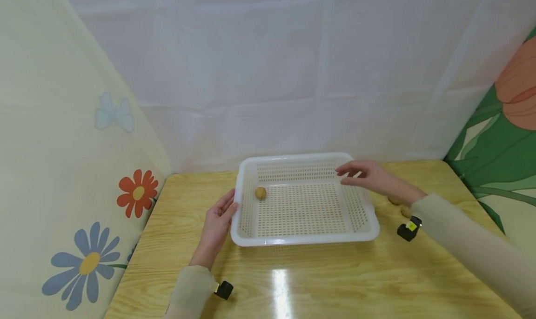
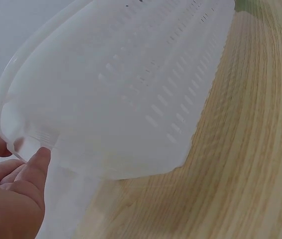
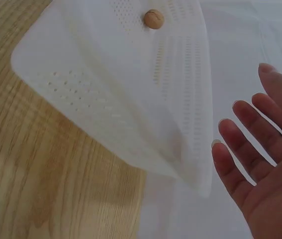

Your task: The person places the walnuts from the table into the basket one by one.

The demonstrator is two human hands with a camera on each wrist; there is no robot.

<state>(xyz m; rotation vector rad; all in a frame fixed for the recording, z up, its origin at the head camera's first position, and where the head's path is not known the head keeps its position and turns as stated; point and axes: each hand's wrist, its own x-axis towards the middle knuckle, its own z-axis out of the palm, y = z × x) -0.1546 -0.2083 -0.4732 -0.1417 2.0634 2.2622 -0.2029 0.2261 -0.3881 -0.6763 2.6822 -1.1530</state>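
A white plastic basket [image 1: 301, 241] with slotted walls and floor stands on the wooden table. Inside it, near the left end, lies one walnut [image 1: 260, 193], also visible in the right wrist view. My left hand [image 1: 217, 223] pinches the left end of the basket's rim; the left wrist view shows its fingertips at the handle recess. Over the basket's far right corner is my right hand [image 1: 366, 176], fingers spread and loosely bent, holding nothing. In the right wrist view it is apart from the rim. Two walnuts [image 1: 405, 211] lie on the table to the right, partly hidden by the right forearm.
The wooden table [image 1: 335, 282] extends in front of the basket and to both sides. A white cloth wall [image 1: 251, 77] rises directly behind it. Flower-printed panels [image 1: 50, 170] flank the left and right sides.
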